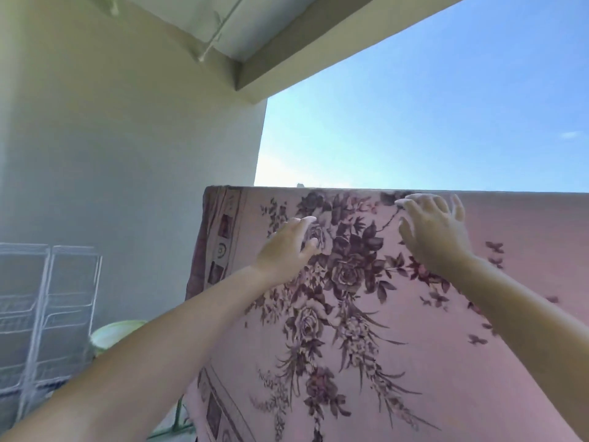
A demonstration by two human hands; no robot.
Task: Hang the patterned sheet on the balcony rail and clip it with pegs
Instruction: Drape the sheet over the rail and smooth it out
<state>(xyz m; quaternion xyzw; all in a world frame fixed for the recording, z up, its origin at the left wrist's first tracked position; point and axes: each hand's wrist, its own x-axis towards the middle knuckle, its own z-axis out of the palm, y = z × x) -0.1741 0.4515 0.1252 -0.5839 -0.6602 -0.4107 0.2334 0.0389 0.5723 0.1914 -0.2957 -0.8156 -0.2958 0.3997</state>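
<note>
From the head camera, the patterned sheet is already draped over the balcony rail, whose bar is hidden under the fold along the sheet's top edge; the pink cloth with its dark rose print hangs down toward the person, and its bordered side edge falls near the pale wall. The left hand is in front of the sheet a little below the top fold, fingers loosely spread and holding nothing; whether they touch the cloth I cannot tell. The right hand is higher, at the top fold itself, fingers apart and empty, seemingly resting on the cloth. No pegs are visible anywhere. A white wire rack and a green tub stand beside the sheet, against the wall.

The step in hand looks like smoothing and evening the drape; to do it well, press flat palms outward from the rose print toward each side, keep the top fold straight along the rail, and check that enough cloth hangs on both sides so it will not slide off; pegs should follow only once the fold lies flat.
</note>
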